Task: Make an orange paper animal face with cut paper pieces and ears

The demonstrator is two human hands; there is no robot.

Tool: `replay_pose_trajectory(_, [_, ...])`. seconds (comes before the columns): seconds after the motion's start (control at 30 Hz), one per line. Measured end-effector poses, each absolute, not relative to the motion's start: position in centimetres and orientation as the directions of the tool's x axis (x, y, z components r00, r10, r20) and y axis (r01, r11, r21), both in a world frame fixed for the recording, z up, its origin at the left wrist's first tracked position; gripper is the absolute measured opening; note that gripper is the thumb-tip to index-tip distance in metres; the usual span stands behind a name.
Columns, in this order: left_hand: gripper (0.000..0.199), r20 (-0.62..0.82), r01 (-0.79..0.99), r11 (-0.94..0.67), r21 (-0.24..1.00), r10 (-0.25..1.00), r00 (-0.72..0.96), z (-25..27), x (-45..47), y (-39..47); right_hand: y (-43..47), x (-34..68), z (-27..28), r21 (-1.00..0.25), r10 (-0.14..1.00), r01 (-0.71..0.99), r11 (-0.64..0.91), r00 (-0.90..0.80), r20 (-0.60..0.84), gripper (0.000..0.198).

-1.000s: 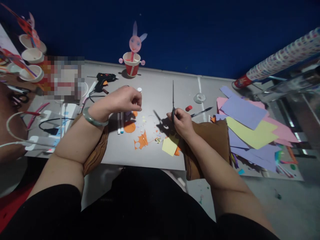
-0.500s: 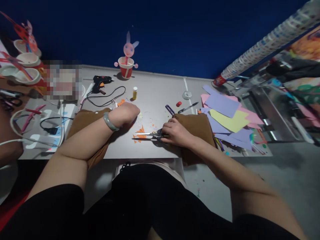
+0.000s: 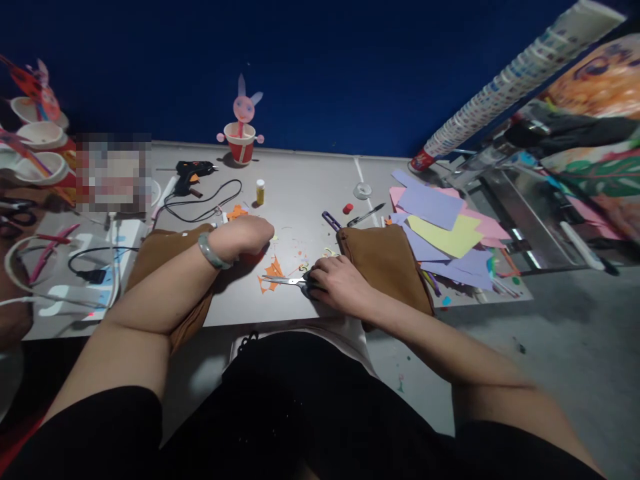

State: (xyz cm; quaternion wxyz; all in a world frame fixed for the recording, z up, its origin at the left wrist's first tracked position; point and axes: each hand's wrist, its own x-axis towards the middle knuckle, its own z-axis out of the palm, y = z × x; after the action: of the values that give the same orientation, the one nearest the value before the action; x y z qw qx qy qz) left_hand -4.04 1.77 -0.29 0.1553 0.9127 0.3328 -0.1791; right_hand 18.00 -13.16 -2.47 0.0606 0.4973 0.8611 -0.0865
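My right hand point(image 3: 336, 280) is closed over the black handles of a pair of scissors point(image 3: 287, 281). The blades point left, slightly apart, low over cut orange paper scraps point(image 3: 271, 272) on the table. On the left, my left hand point(image 3: 244, 239) is curled with its back toward me, a bracelet on the wrist. Its fingers are mostly hidden, and a bit of something reddish shows beneath them. Brown cloth sleeve covers point(image 3: 377, 257) lie under or beside both forearms.
Behind my left hand are a glue gun point(image 3: 190, 177) with its cord, a small yellow bottle point(image 3: 260, 193) and a bunny-figure paper cup point(image 3: 241, 143). To the right lie coloured paper sheets point(image 3: 433, 207), a tape roll point(image 3: 363, 191) and a leaning cup stack point(image 3: 500, 90). Power strips point(image 3: 107, 267) sit left.
The view has shifted slightly, so everything sits a little further left and lower. The scissors have come down closer to the table with my right hand. My left hand stays curled in place.
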Motion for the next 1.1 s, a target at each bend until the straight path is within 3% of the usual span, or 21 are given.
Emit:
replay_pose_trajectory(0.07, [0.025, -0.472, 0.67, -0.733, 0.114, 0.554, 0.686, 0.1, -4.1, 2.0, -13.4, 17.9, -2.2, -0.073, 0.837, 0.858, 0.508, -0.512, -0.194, 0.026])
replay_pose_trajectory(0.2, [0.024, -0.405, 0.665, -0.707, 0.241, 0.55, 0.73, 0.6, -4.2, 2.7, -12.2, 18.2, -1.7, -0.153, 0.842, 0.853, 0.499, -0.519, -0.146, 0.03])
replay_pose_trajectory(0.3, [0.015, -0.306, 0.616, -0.624, 0.481, 0.539, 0.785, 0.3, -3.8, 3.1, -9.6, 18.5, -1.4, -0.34, 0.895, 0.86, 0.381, -0.435, -0.1, 0.039])
replay_pose_trajectory(0.4, [0.013, -0.242, 0.553, -0.462, 0.694, 0.573, 0.783, -0.1, -3.1, 3.0, -6.7, 18.5, -1.3, -0.604, 0.937, 0.769, 0.209, -0.334, -0.101, 0.047])
replay_pose_trajectory(0.53, [0.009, -0.256, 0.525, -0.347, 0.777, 0.588, 0.767, -0.3, -2.3, 2.6, -4.4, 17.8, -1.5, -0.759, 0.944, 0.644, 0.098, -0.302, -0.134, 0.029])
replay_pose_trajectory(0.7, [0.014, -0.273, 0.578, -0.413, 0.704, 0.595, 0.756, 0.3, -2.0, 2.0, -4.4, 17.3, -2.2, -0.744, 0.959, 0.667, 0.039, -0.234, -0.16, 0.019])
replay_pose_trajectory(0.87, [0.02, -0.272, 0.589, -0.491, 0.642, 0.573, 0.773, 0.9, -2.2, 2.0, -5.5, 18.3, -1.8, -0.711, 0.942, 0.699, 0.068, -0.281, -0.186, 0.019])
replay_pose_trajectory(0.93, [0.021, -0.266, 0.587, -0.53, 0.612, 0.561, 0.784, 1.2, -2.6, 2.3, -5.8, 18.9, -1.3, -0.62, 0.937, 0.765, 0.175, -0.323, -0.134, 0.018])
replay_pose_trajectory(1.03, [0.019, -0.334, 0.588, -0.551, 0.592, 0.496, 0.801, 2.0, -3.6, 3.0, -5.8, 19.9, -0.6, -0.331, 0.948, 0.888, 0.318, -0.307, 0.086, 0.022])
replay_pose_trajectory(1.1, [0.013, -0.433, 0.58, -0.573, 0.579, 0.386, 0.815, 2.3, -4.1, 3.2, -5.7, 20.6, -0.1, -0.289, 0.944, 0.9, 0.326, -0.293, 0.153, 0.023])
